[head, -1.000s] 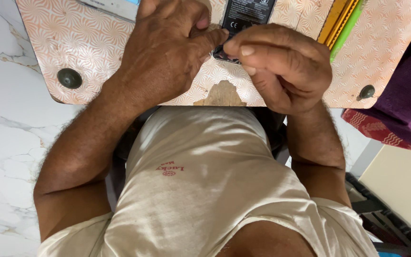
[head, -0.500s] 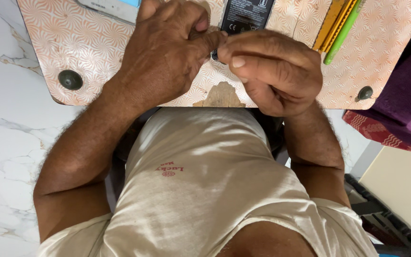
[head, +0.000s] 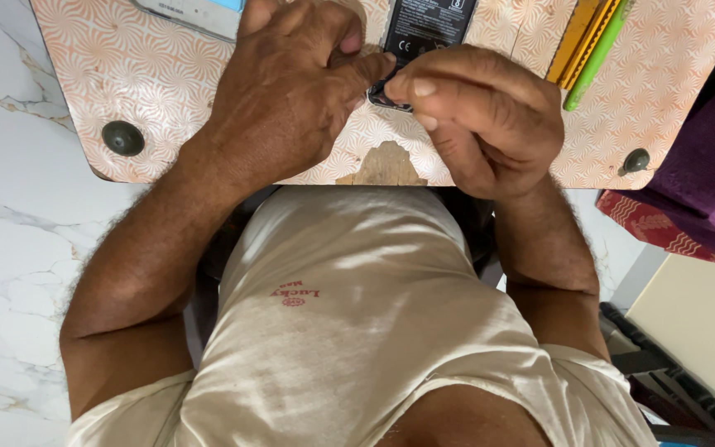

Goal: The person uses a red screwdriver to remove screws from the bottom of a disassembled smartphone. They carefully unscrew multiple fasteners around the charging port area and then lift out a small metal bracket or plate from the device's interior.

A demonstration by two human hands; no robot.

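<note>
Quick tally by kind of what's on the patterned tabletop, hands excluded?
Small dark part pinched between left hand and right hand: 1
Black flat slab: 1
Light flat device: 1
Yellow sticks: 2
Green stick: 1
Total: 6

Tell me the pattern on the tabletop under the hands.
The tabletop has an orange-and-white swirl pattern, worn bare at the near edge; the head view shows it.

The left hand [head: 291, 91] and right hand [head: 477, 116] meet over the counter [head: 126, 74], fingertips touching, with a small part [head: 388, 95] pinched between them. Just behind the small part a flat battery [head: 428, 25] lies on the counter. Left of it, behind the left hand, lies a phone [head: 196, 12]. Right of the right hand, pencils [head: 593, 41] lie slanted on the counter, and beyond the counter's right edge lies folded cloth [head: 705, 174]
</note>
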